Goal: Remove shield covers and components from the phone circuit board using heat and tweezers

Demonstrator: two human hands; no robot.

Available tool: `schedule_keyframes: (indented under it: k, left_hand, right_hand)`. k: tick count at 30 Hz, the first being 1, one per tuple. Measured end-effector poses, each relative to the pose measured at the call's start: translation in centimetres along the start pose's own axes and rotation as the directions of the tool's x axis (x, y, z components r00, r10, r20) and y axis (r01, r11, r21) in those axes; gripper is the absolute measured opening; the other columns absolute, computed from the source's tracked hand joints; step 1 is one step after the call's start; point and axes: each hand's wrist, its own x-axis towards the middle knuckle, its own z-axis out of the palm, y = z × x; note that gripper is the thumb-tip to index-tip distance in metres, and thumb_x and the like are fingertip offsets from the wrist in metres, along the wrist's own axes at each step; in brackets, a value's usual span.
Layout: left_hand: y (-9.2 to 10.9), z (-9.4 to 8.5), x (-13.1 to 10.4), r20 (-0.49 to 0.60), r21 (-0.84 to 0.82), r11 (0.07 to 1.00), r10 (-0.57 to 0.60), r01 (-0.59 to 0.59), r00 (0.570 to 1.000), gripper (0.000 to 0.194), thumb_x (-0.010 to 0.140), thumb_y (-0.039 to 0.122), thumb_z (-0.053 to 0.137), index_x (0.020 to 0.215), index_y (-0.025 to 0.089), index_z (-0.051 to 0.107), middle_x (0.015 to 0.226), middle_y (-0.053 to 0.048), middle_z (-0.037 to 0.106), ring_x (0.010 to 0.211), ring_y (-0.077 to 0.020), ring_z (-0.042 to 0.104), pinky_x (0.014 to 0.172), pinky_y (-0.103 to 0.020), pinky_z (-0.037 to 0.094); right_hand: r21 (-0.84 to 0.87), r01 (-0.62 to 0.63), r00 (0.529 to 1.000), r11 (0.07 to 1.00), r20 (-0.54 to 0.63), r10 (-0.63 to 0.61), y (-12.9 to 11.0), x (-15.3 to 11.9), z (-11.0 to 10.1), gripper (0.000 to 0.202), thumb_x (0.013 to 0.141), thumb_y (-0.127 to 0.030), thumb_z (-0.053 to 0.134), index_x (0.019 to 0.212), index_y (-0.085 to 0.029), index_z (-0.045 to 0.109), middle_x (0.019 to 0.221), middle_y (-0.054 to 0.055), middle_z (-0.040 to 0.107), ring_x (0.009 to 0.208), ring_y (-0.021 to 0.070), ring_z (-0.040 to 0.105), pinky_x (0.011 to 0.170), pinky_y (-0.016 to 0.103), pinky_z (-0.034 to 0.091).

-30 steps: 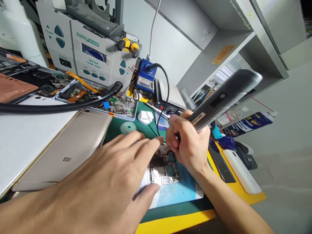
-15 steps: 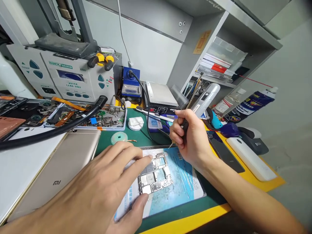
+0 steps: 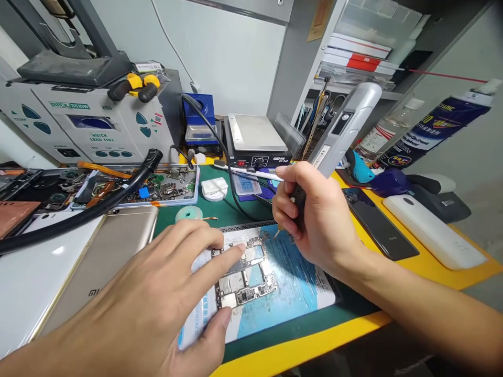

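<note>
A phone circuit board (image 3: pixel 247 277) with metal shields and two cut-out openings lies flat on a blue-and-white spiral-bound notebook (image 3: pixel 294 272). My left hand (image 3: pixel 168 288) bends over the board's left side, index fingertip on its upper part and thumb at its lower left corner, holding it in place. In my right hand (image 3: pixel 314 214) is a silver pen-shaped electric grinder (image 3: pixel 348 125), its body leaning up to the right. The thin tip sticks out below my fist, just off the board's upper right corner and apart from it. Part of the board is hidden under my left fingers.
A hot air station (image 3: pixel 98 120) stands at the back left, its black hose (image 3: pixel 118 193) crossing a tray of boards (image 3: pixel 173 201). Left is a gold phone (image 3: pixel 106 262); behind, a heating plate (image 3: pixel 257 136). Right lie a dark phone (image 3: pixel 381 225), a white device (image 3: pixel 432 230) and a spray can (image 3: pixel 436 125).
The view has shifted and tilted down a little. My right hand and the grinder appear closer and larger, the tip still near the board's upper right. My left hand stays on the board.
</note>
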Motion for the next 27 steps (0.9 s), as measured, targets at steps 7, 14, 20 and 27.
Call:
schedule_keyframes:
  k: [7, 14, 20, 27]
  left_hand:
    - [-0.2, 0.2, -0.1, -0.026, 0.021, 0.999, 0.037, -0.036, 0.999, 0.044, 0.098, 0.02, 0.061, 0.142, 0.019, 0.066, 0.137, -0.009, 0.06, 0.129, -0.024, 0.056, 0.109, -0.041, 0.04]
    - [0.0, -0.1, 0.0, -0.036, 0.039, 0.999, 0.013, -0.012, 0.999, 0.047, 0.098, 0.022, 0.063, 0.145, 0.016, 0.059, 0.141, -0.01, 0.064, 0.134, -0.0252, 0.057, 0.112, -0.039, 0.044]
    - [0.0, 0.2, -0.6, -0.03, 0.048, 0.997, -0.056, 0.057, 0.998, 0.055, 0.101, 0.027, 0.064, 0.155, 0.019, 0.056, 0.151, -0.009, 0.062, 0.141, -0.0272, 0.057, 0.12, -0.042, 0.043]
    - [0.2, -0.1, 0.0, -0.014, -0.072, 0.993, -0.093, 0.092, 0.996, 0.051, 0.101, 0.032, 0.065, 0.151, 0.028, 0.058, 0.138, -0.005, 0.066, 0.126, -0.0248, 0.063, 0.1, -0.043, 0.057]
  right_hand:
    - [-0.001, -0.005, 0.999, 1.0, 0.033, 0.005, 0.0, 0.0, -0.2, 0.038, 0.09, -0.017, 0.068, 0.057, -0.022, 0.051, 0.045, -0.007, 0.042, 0.037, 0.0062, 0.033, 0.032, 0.017, 0.024]
    - [-0.164, 0.124, 0.974, 0.979, 0.209, -0.089, 0.0, -1.9, -0.1, 0.045, 0.089, -0.015, 0.071, 0.057, -0.025, 0.041, 0.044, -0.008, 0.042, 0.036, 0.0067, 0.034, 0.034, 0.022, 0.024]
    - [-0.213, 0.206, 0.94, 0.955, 0.316, -0.133, 0.1, -3.4, 0.2, 0.05, 0.09, -0.006, 0.066, 0.059, -0.025, 0.032, 0.048, -0.009, 0.036, 0.039, 0.0062, 0.032, 0.04, 0.023, 0.025]
    - [-0.244, 0.335, 0.899, 0.91, 0.371, -0.232, 0.7, -4.2, 0.1, 0.046, 0.092, -0.005, 0.062, 0.061, -0.025, 0.034, 0.051, -0.008, 0.04, 0.042, 0.0077, 0.034, 0.043, 0.028, 0.025]
